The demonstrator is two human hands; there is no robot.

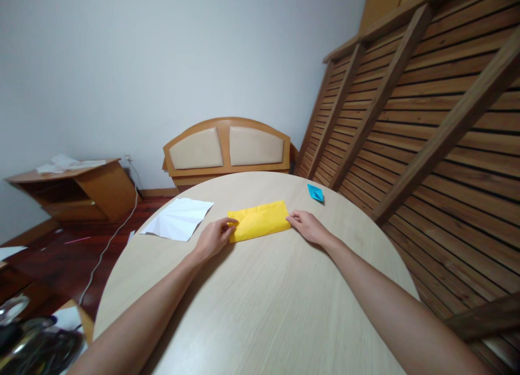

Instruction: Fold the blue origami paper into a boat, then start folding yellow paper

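Observation:
A creased yellow sheet of paper (260,221), folded into a long rectangle, lies slightly tilted near the middle of the round table. At its left end, my left hand (214,236) pinches the edge between thumb and fingers. My right hand (309,226) has its fingers closed on the opposite short edge. Left of the yellow paper rests a white sheet (179,219) with fold lines running across it. Beyond my right hand sits a small folded blue paper piece (315,193).
The pale round table (260,299) fills the foreground. A wooden headboard (225,147) with two cream panels stands behind it. Slatted wood (430,125) leans along the right. To the left are a low cabinet (89,193) with papers on top and a cable (108,247) on the floor.

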